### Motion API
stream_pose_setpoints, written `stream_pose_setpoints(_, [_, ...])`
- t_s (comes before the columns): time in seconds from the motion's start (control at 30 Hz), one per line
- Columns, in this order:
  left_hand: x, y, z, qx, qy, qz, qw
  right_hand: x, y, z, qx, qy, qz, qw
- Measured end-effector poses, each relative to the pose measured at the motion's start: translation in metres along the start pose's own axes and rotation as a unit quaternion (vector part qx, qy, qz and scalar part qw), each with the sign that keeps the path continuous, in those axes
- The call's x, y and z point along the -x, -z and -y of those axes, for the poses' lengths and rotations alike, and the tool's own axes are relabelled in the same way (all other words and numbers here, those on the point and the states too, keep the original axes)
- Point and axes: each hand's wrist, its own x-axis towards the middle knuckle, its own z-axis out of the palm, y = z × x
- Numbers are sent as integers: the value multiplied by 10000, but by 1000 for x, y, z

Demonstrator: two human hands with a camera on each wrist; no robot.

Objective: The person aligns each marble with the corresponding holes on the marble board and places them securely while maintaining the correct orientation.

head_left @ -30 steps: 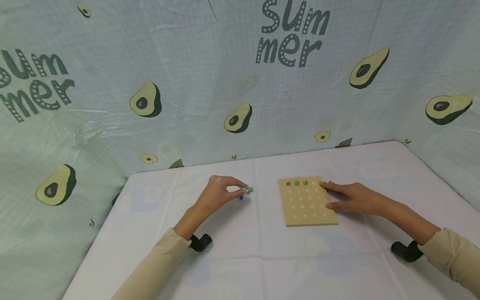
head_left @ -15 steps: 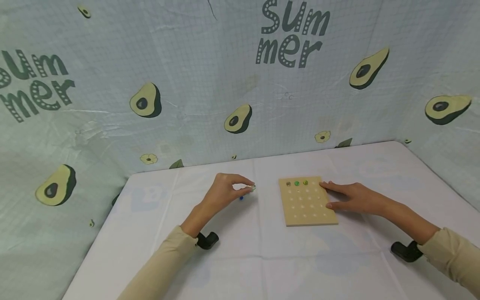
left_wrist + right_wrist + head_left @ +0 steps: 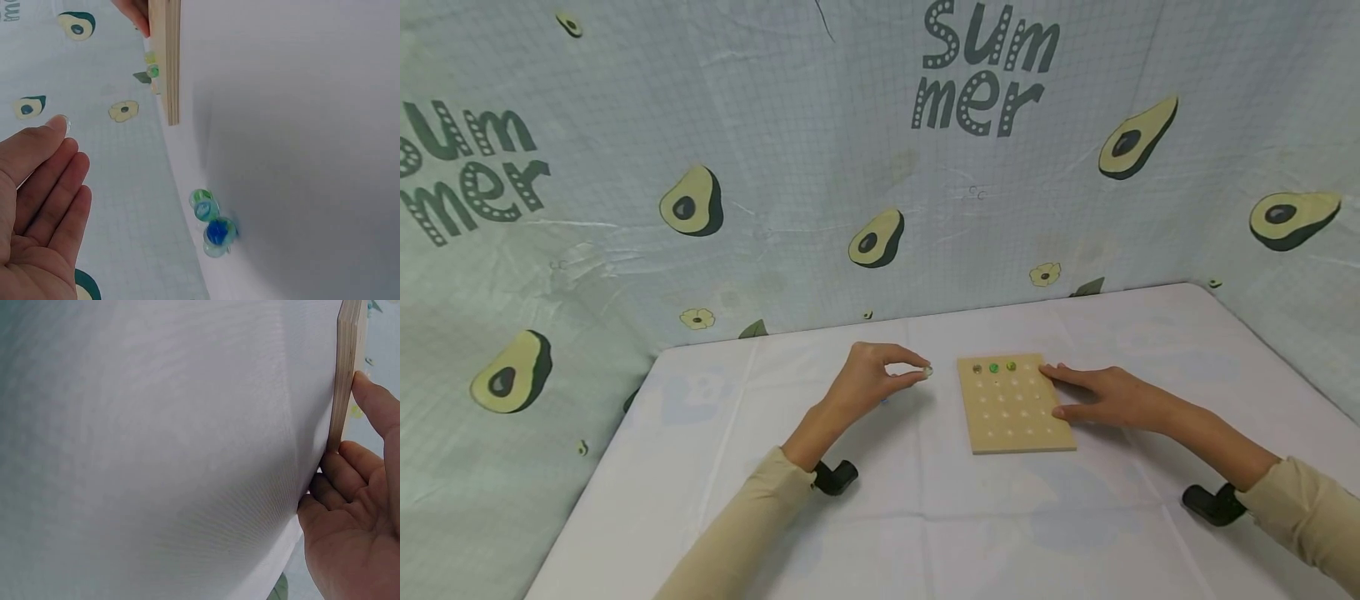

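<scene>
The left hand (image 3: 880, 385) pinches a small clear marble (image 3: 928, 372) between thumb and forefinger; it is raised above the surface (image 3: 925, 533), just left of the wooden board (image 3: 1011, 417), and the other three fingers lie loosely bent; the right hand (image 3: 1108, 397) is spread fairly wide, its forefinger and thumb touching the board's right edge; the board lies flat, with rows of small hollows, and three set marbles (image 3: 994, 367), one brownish, one green, one yellow-green, sit side by side in its far row, starting from the left; a huddle of loose marbles (image 3: 217, 232), blue and greenish, rests on the surface near the left hand, mostly hidden in the head view, and their exact number cannot be told; each wrist carries a black device (image 3: 837, 477) beside a beige sleeve (image 3: 745, 525); behind stands a pale backdrop (image 3: 790, 125) printed with avocados, flowers and the word "summer".
</scene>
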Motion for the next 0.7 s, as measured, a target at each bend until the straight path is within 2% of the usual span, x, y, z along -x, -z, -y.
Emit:
stream_pose_setpoints(0.37, [-19, -19, -9, -38, -229, 22, 9997, -1, -1, -2, -16, 22, 1, 10000])
stream_pose_setpoints(0.7, [-36, -36, -18, -47, -89, 200, 9997, 0, -2, -5, -24, 115, -48, 9999])
